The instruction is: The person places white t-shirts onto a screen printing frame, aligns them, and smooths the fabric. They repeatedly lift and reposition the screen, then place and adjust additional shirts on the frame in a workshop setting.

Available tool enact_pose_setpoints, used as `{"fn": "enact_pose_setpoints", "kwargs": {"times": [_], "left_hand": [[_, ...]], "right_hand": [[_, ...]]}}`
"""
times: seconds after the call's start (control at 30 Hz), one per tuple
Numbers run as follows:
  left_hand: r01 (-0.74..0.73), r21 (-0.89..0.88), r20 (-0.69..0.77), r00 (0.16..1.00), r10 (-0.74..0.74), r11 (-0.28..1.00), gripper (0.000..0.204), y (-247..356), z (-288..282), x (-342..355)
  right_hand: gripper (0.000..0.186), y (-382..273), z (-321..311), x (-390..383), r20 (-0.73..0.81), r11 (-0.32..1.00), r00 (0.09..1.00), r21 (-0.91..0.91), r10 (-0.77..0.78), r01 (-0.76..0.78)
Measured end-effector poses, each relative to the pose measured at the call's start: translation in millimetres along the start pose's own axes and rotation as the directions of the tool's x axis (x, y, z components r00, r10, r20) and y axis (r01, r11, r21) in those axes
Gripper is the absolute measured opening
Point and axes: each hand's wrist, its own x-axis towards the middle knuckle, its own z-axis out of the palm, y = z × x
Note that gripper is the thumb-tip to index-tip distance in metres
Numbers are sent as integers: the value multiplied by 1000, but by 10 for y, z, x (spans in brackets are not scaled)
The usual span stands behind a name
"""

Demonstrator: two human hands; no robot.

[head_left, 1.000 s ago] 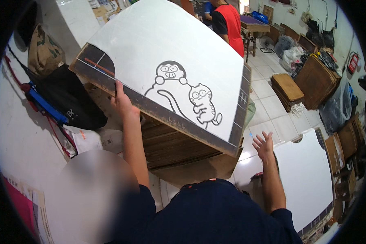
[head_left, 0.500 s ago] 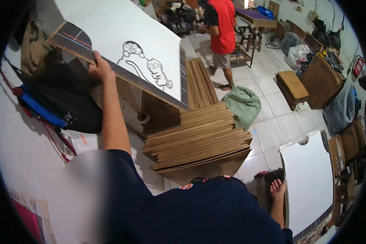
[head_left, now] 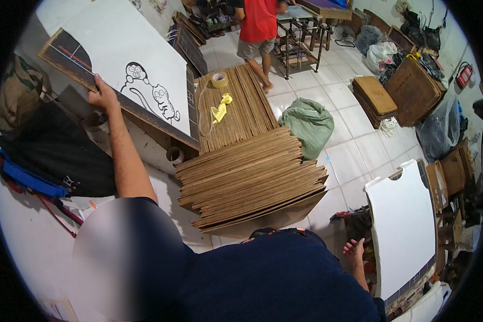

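Observation:
My left hand grips the lower edge of a dark, worn board, lifted at upper left, with white cloth on it bearing a black line drawing of a round-faced figure and a cat. My right hand is at lower right, fingers apart and curved, palm up, beside another board covered in plain white cloth. Between my arms lie thick stacks of thin brown boards, with a tape roll and a crumpled yellow piece on the farther stack.
A person in red stands beyond the stacks, near a metal-framed table. A green sack is on the tiled floor. Boards, bags and a fan line the right wall. A black bag lies at the left.
My left hand has swung the printed board up and leftward, uncovering the brown stacks. My right hand has dropped to beside the right board. The person in red has moved toward the back.

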Motion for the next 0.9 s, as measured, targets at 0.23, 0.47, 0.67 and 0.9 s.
{"fn": "enact_pose_setpoints", "kwargs": {"times": [0.23, 0.47, 0.67, 0.9], "left_hand": [[-17, 67, 17, 1000, 16, 998, 50, -317, 42, 95], [-24, 296, 13, 1000, 21, 955, 51, -557, 31, 227], [-80, 449, -178, 968, 177, 890, 50, -543, -123, 237], [-547, 431, 217, 835, 506, 718, 81, -346, 27, -1829]], "right_hand": [[76, -93, 196, -58, 52, 998, 999, -56, -5, 8], [74, -92, 410, -104, 72, 986, 997, -161, -26, 38], [69, 62, 434, -401, 53, 987, 999, -162, -1, 9], [65, 505, 213, -1008, -44, 889, 997, -457, -60, 33]]}}
